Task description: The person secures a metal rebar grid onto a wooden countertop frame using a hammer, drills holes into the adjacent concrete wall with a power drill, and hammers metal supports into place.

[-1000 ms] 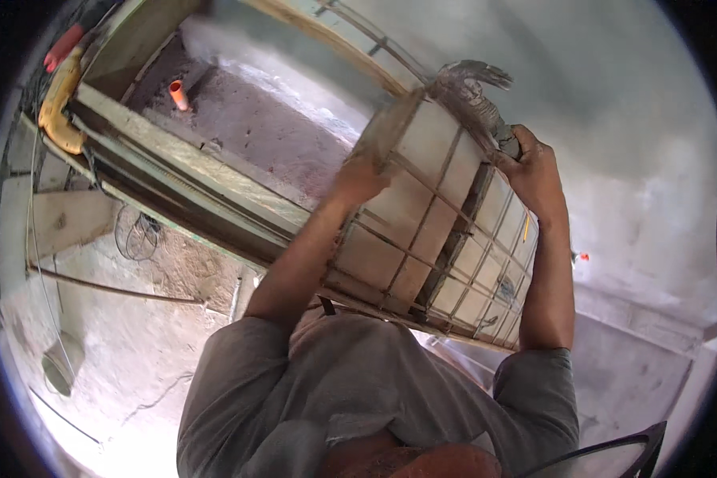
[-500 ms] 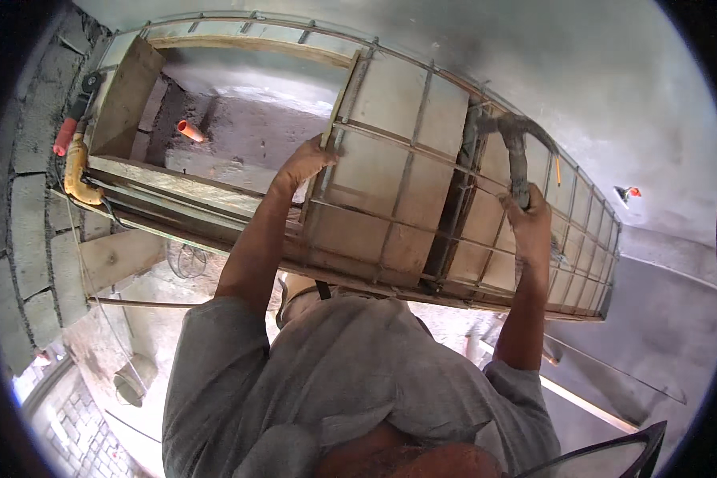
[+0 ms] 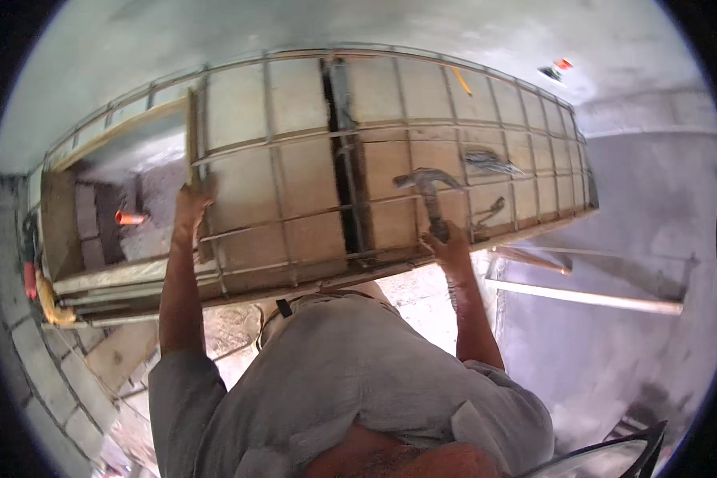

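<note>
A claw hammer (image 3: 432, 205) is held by its handle in the right hand (image 3: 452, 248), with the fingers wrapped around it. The hammer is held over a grid of thin metal bars (image 3: 272, 143), near the edge closest to the body. Its curved claw is pointed to the right and its blunt end to the left. It cannot be told whether the bars are touched by it.

The left hand (image 3: 192, 207) is placed at an upright wooden board (image 3: 190, 131) beside a big opening. The hand is blurred, so it cannot be told whether the board is gripped.

Flat panels (image 3: 303, 95) are seen under the bars, split by a long dark gap (image 3: 345, 183). A bundle of wire (image 3: 490, 162) is laid on the grid, to the right of the hammer. A thin yellow stick (image 3: 461, 81) is seen near the far edge. Through the opening, an orange pipe (image 3: 130, 217) is seen. A yellow power drill (image 3: 52, 304) is found by the left end.
</note>
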{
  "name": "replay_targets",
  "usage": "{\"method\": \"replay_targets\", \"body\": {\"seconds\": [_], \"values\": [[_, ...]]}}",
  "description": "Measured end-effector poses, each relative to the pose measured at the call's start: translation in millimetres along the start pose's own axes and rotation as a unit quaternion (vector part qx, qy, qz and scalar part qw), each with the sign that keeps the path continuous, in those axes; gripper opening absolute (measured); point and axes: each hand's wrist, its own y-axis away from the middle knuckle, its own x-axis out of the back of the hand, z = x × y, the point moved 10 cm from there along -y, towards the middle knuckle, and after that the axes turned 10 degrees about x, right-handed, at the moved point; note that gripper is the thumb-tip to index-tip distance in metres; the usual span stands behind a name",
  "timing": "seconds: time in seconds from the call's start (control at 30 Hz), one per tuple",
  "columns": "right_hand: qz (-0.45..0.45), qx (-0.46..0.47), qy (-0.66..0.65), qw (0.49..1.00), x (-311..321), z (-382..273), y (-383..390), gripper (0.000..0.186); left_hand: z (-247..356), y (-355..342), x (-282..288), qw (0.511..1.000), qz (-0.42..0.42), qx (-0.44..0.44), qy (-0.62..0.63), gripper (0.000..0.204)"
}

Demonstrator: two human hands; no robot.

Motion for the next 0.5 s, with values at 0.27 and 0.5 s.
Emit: {"method": "replay_targets", "body": {"seconds": [0.27,0.5], "values": [[-0.065,-0.048,-0.038,0.996,-22,10,40,0.049,19,17,13,0.866,0.067,-0.295,-0.399,0.022],[-0.099,-0.095,-0.117,0.984,3,55,83,0.054,13,-3,-18,0.978,-0.192,-0.077,0.039,0.047]]}}
